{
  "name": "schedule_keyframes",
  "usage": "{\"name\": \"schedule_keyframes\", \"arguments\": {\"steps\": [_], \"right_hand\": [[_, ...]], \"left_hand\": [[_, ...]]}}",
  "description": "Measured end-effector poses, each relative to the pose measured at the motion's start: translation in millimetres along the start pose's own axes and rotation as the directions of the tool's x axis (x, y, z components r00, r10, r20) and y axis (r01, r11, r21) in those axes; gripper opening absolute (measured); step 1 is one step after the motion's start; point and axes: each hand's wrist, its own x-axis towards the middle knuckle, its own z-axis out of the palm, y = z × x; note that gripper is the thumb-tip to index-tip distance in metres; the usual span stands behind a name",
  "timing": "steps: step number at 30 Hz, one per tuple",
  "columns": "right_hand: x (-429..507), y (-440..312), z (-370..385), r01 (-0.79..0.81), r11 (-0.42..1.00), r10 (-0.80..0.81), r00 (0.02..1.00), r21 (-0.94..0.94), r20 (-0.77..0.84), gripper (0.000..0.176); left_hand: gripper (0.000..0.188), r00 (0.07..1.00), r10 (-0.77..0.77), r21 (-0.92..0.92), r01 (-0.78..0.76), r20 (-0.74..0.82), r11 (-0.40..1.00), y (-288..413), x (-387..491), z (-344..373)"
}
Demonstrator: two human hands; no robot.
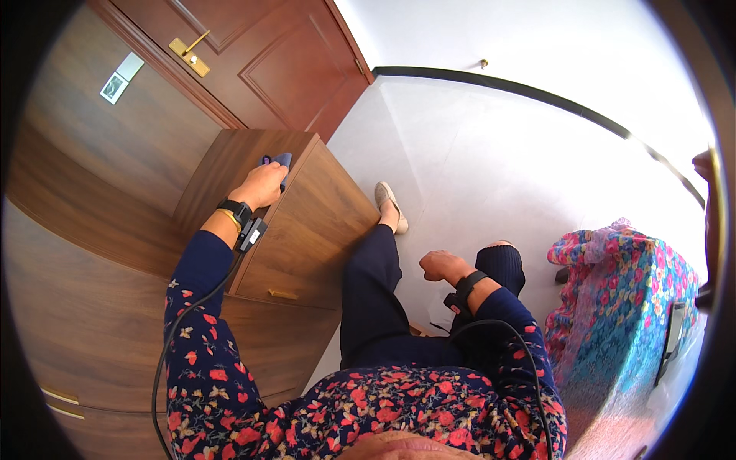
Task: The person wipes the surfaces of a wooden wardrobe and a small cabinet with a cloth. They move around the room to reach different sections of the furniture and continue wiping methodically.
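My left hand [264, 183] holds a bunched blue-grey cloth [282, 163] against the wooden cabinet top [230, 155], close to its front edge. The fingers are closed over the cloth, and a small dark and purple patch shows beside them. On that wrist are a black band, a gold bracelet and a small black device with a cable. My right hand [441, 265] hangs in front of my legs above the floor, loosely curled. No object shows in it, though its palm side is hidden. A black strap and a cabled device sit on that wrist too.
Brown wooden cabinets with a brass-coloured handle [283, 294] line the left. A reddish wooden door [270, 57] with a lever handle [195, 49] stands beyond. At the right, a flowered cover [627, 287] drapes a bulky object. Pale floor [460, 149] runs to a dark skirting strip [517, 92].
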Motion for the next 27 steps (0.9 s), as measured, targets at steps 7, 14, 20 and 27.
{"name": "schedule_keyframes", "arguments": {"steps": [7,14,20,27], "right_hand": [[-1.0,-4.9,1.6,0.025,1.000,-0.025,0.999,0.005,0.032,0.018],[4.6,-17.0,3.6,0.063,0.998,-0.061,0.991,-0.013,0.115,0.018],[3.9,-28.2,5.8,0.071,0.996,-0.063,0.988,-0.052,0.142,0.016],[3.9,-36.0,7.7,0.095,0.994,-0.082,0.976,-0.056,0.200,0.016]], "left_hand": [[0.011,1.000,0.008,0.012,-0.008,0.030,1.000,-3.9,5.3,-1.6],[0.015,0.994,-0.098,0.040,0.097,0.038,0.995,-21.0,21.8,-2.6],[0.017,0.986,-0.165,0.045,0.164,0.009,0.985,-39.8,28.5,-1.3],[0.019,0.969,-0.248,0.041,0.248,0.000,0.968,-60.6,26.4,-3.4]]}}
